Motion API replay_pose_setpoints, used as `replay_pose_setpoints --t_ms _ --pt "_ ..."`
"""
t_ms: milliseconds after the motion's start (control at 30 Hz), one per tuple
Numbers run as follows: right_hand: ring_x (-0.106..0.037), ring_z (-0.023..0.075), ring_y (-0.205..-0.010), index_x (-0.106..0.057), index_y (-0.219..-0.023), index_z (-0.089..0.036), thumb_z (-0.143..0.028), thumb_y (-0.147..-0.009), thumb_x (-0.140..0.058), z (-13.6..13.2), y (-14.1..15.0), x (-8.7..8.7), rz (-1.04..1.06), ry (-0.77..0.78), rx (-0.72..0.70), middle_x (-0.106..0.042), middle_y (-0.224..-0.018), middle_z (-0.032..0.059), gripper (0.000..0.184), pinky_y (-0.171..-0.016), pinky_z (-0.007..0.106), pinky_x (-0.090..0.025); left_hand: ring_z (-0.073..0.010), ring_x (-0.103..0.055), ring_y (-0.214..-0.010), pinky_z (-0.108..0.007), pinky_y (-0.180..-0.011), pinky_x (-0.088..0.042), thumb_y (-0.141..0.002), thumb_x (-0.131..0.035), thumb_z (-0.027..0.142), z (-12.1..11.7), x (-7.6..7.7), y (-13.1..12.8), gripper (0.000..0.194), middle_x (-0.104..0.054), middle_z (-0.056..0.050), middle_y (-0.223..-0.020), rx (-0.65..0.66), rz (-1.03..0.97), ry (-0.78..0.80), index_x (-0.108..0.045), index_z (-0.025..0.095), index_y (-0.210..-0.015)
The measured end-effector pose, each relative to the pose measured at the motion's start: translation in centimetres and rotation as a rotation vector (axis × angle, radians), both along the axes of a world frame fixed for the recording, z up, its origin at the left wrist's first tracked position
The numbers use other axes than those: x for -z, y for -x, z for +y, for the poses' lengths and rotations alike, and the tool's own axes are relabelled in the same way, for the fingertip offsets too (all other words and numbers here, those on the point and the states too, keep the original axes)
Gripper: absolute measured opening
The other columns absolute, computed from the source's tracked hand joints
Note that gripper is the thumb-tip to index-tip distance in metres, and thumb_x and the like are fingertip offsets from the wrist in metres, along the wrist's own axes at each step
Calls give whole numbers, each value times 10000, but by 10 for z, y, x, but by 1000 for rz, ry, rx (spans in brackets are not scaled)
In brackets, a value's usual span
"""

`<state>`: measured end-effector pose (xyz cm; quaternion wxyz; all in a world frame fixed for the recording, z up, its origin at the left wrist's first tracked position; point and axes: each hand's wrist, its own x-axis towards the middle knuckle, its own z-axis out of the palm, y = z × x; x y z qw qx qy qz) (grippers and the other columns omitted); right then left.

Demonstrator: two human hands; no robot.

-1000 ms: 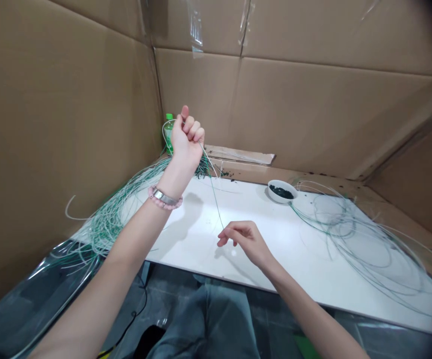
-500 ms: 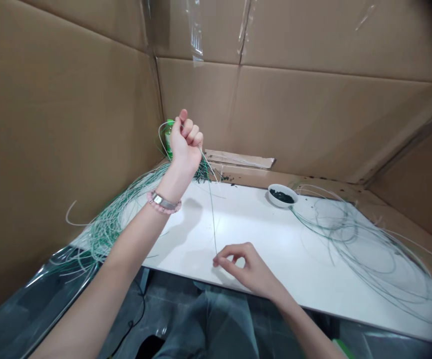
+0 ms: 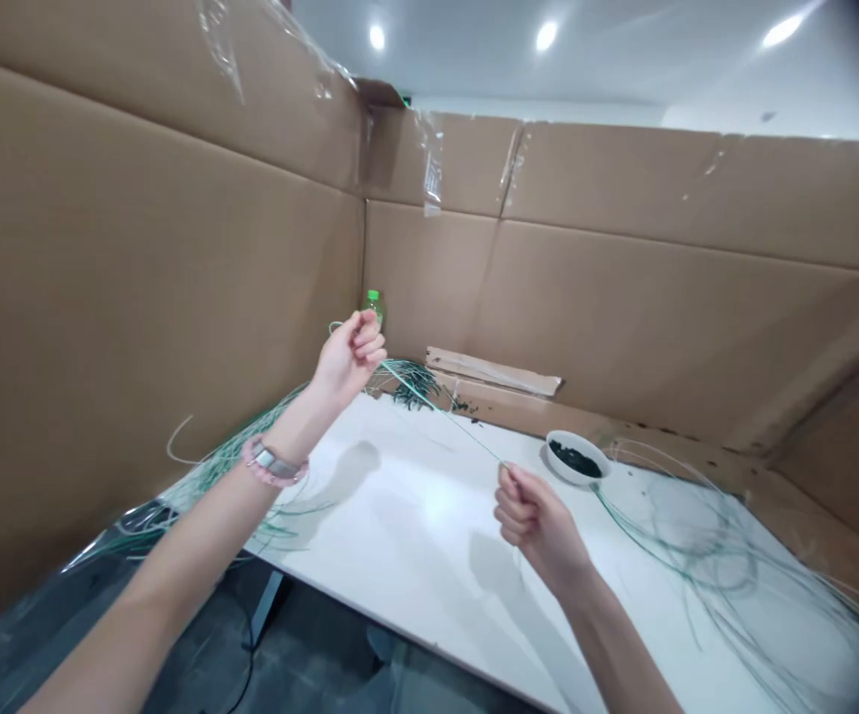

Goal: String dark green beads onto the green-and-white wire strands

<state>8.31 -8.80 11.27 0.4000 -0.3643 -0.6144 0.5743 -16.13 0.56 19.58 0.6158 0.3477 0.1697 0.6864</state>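
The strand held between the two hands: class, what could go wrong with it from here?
The green strand looks drawn fairly straight, so it might slip from the right hand or left hand if pulled harder.
The beaded bracelet could snag the strand pile beside it.
A swinging end might catch the bowl of dark pieces.

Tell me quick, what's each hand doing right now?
Left hand: closed, holding thin green and white strands.
Right hand: closed, pinching the end of a green strand.
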Motion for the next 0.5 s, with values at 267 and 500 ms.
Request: replay_pose_setpoints --t_ms 267,500 --pt "-243 91 -483 -366 -610 -197 -324 -900 -360 21 -46 -5 -600 -352 32 -262 -524 -56 316 -479 242 -184 -180 -647 -784 -211 -683 -466 -720 -726 327 -40 50 75 205 -725 -84 -852 413 1281 186 -737 153 -828" --pt "-376 106 -466 -555 -716 -171 -173 -831 -455 20 -6 12 -1072 -843 -219 -529 -548 3 152 -515 265 -197 -219 -511 -1197 -273 -991 -356 -871 -500 463 -75 40 -10 443 -573 -45 -1319 370 1377 -254 -576 270 -1263"
